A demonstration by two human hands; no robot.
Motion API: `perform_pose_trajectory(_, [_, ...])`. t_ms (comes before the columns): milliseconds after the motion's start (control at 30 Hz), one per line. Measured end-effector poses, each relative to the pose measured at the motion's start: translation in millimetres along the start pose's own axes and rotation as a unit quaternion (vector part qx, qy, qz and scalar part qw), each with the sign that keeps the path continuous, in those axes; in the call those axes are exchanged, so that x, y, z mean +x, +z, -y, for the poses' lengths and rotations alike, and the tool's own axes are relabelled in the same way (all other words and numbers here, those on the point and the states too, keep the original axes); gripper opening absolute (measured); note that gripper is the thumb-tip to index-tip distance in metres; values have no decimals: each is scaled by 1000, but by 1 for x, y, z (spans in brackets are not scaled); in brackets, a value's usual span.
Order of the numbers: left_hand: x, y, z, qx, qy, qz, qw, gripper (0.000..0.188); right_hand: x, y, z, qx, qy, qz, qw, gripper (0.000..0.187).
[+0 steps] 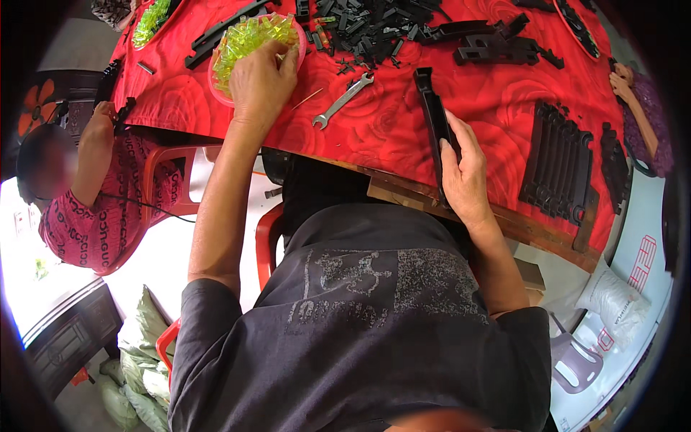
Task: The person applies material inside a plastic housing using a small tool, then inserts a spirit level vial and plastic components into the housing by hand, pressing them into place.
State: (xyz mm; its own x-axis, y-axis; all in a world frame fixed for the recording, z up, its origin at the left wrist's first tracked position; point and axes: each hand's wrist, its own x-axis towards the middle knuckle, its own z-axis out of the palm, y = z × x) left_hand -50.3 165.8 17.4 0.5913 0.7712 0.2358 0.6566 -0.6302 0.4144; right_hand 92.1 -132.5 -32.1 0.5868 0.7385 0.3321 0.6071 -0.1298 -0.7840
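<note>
My left hand (263,81) dips into a pink bowl (301,52) heaped with small, clear yellow-green plastic pieces (248,37). Its fingers are bent together at the top of the heap; what they pinch, if anything, is hidden. In my right hand (466,169) is a long black plastic part (433,115), held upright at the table's near edge, its far end pointing away from me. Fingers wrap its right side, with the thumb along the front. Between the hands an open-ended wrench (343,101) lies on the red cloth, beside a thin stick (307,99).
Loose black parts (360,29) pile up at the far middle. Longer black parts (497,47) lie to the right of them, and a row of black strips (558,162) lies near the right edge. One person (93,187) sits at left; another person's arm (633,108) rests at far right.
</note>
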Motion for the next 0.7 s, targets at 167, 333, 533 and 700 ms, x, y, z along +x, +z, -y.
perform_pose_trajectory(167, [5, -2, 1, 42, 9, 30, 999, 30, 3, 2, 4, 144, 125, -9, 982, 46])
perform_pose_trajectory(333, [8, 0, 6, 49, 13, 40, 998, 28, 9, 0, 14, 261, 217, -16, 940, 49])
perform_pose_trajectory(533, [11, 3, 14, 11, 7, 31, 999, 25, 9, 7, 18, 470, 293, -36, 832, 49])
perform_pose_trajectory(700, [7, 1, 8, -46, 7, 20, 999, 22, 8, 7, 17, 463, 310, -36, 830, 51])
